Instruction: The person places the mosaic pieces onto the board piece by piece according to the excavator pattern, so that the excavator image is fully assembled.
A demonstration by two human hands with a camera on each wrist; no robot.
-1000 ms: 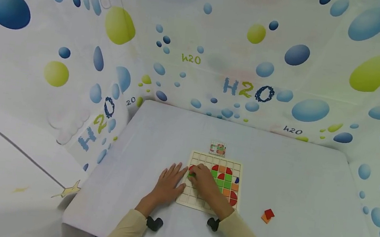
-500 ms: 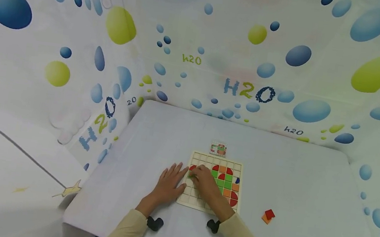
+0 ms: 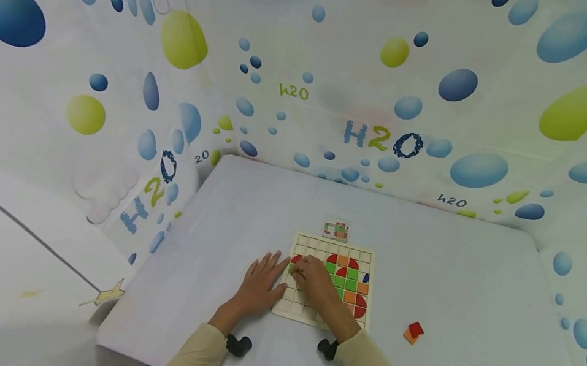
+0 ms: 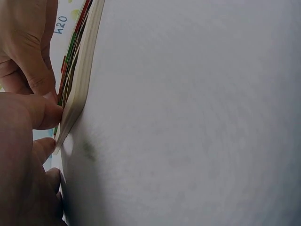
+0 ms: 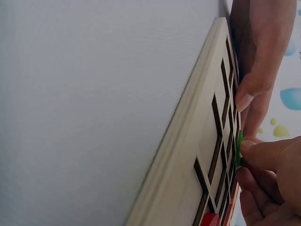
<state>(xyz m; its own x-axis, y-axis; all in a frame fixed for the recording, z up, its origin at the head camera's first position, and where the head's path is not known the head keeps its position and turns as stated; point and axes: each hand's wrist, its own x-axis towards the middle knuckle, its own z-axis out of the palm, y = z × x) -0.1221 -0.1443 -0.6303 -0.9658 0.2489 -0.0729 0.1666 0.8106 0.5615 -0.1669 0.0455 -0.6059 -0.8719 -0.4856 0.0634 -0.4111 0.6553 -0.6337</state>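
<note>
A wooden grid board (image 3: 298,314) lies on the table, its cells partly filled with red, green and orange tiles and one blue piece. My left hand (image 3: 258,283) lies flat with spread fingers, index finger and thumb touching the board's left edge. Over the left part of the board, my right hand (image 3: 318,282) pinches a green tile (image 5: 239,147) between thumb and finger. In the right wrist view this tile stands on edge close to the grid. My right fingers hide several cells, and a red piece (image 3: 296,259) shows just beyond them.
A small pattern card (image 3: 336,229) lies behind the board. To the right, a red tile (image 3: 416,329) overlaps an orange tile (image 3: 410,337) on the white table (image 3: 481,282). Walls printed with coloured bubbles rise behind and at the left.
My right fingers shift very slightly over the same cells, and less of the green tile shows in the head view. My left hand stays in place.
</note>
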